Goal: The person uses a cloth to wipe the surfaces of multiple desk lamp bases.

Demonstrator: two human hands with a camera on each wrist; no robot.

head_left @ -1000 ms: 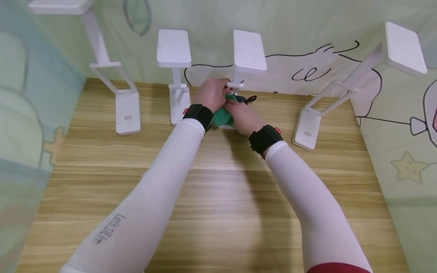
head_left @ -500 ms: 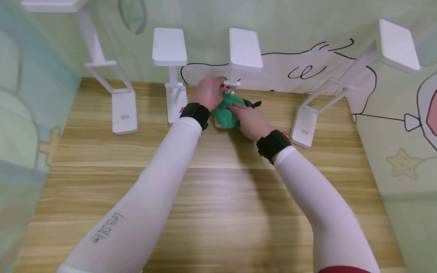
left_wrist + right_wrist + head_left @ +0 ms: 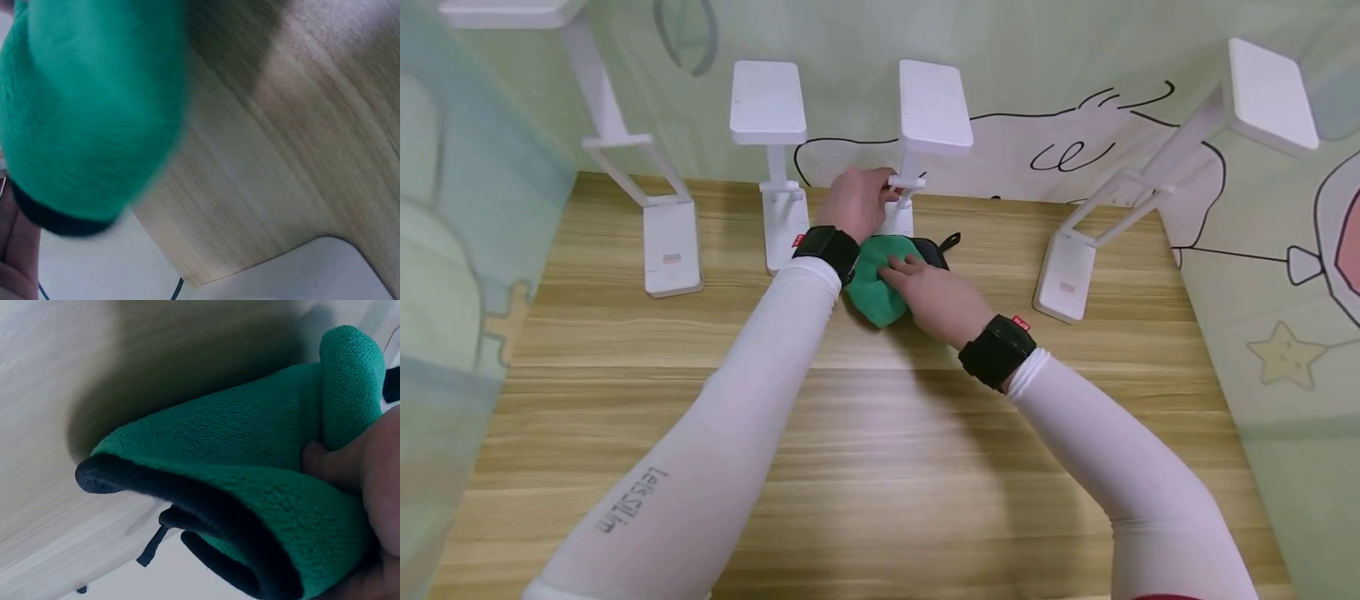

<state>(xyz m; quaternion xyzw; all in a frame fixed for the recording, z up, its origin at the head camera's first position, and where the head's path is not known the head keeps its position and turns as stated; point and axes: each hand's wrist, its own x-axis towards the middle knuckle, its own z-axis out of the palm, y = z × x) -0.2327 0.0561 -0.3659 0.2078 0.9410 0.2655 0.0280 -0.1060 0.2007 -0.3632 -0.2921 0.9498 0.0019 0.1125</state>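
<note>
My left hand (image 3: 853, 202) holds the folding arm of a white desk lamp (image 3: 935, 104) at its hinge, fingers behind the joint. Bunched in my right hand (image 3: 943, 300) is a green cloth (image 3: 880, 287) with dark edging and a small black loop. The right wrist view shows the thumb pressed into the folds of the green cloth (image 3: 225, 431), with the other fingers beneath it. In the head view the cloth overlaps the front of the lamp's base, whose rear part shows behind it. Green fabric (image 3: 94, 112) fills much of the left wrist view, hiding most of the left hand.
Three more white desk lamps stand along the back: one at far left (image 3: 672, 250), one just left of my left hand (image 3: 786, 229), one at right (image 3: 1065, 275). A printed backdrop (image 3: 1075, 83) encloses the wooden tabletop (image 3: 880, 467) at the back and sides.
My right hand has drawn the green cloth forward along the lamp's base, baring the base's rear part. The left hand keeps its hold on the lamp. The head view has shifted slightly.
</note>
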